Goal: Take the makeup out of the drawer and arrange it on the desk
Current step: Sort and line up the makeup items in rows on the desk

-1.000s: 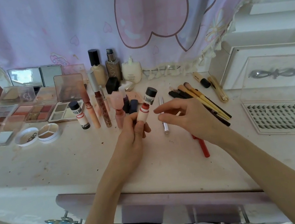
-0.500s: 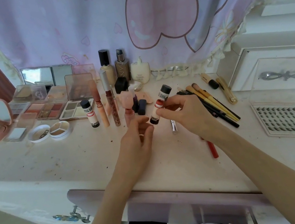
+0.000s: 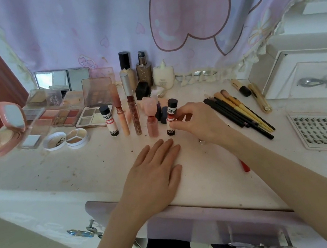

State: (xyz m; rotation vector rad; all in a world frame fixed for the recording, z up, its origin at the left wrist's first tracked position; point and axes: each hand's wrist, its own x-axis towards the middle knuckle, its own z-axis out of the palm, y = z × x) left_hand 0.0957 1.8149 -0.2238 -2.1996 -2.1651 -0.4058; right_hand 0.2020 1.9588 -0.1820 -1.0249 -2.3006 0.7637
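The right hand [image 3: 196,122] pinches a small black-capped tube [image 3: 171,117] between thumb and fingertips, holding it upright with its base at or just above the worktop [image 3: 36,174], at the right end of a row of standing lip products. The left hand [image 3: 154,178] lies flat with fingers spread on the worktop, just near of the tube, holding nothing. To finish this step well, the tube should probably be set down square on its base, level with the matching tube [image 3: 109,122] further left, and let go gently, since the pink bottle [image 3: 151,118] stands just beside it and could topple. To the right lie brushes [image 3: 241,114] in a fan; to the left, open palettes [image 3: 63,117] and a pink compact [image 3: 3,132]; at the far edge, foundation bottles [image 3: 136,71]. The worktop is pale and speckled with marks. A lilac curtain [image 3: 117,18] with heart prints hangs behind, and the drawer [image 3: 197,220] shows at the near edge.
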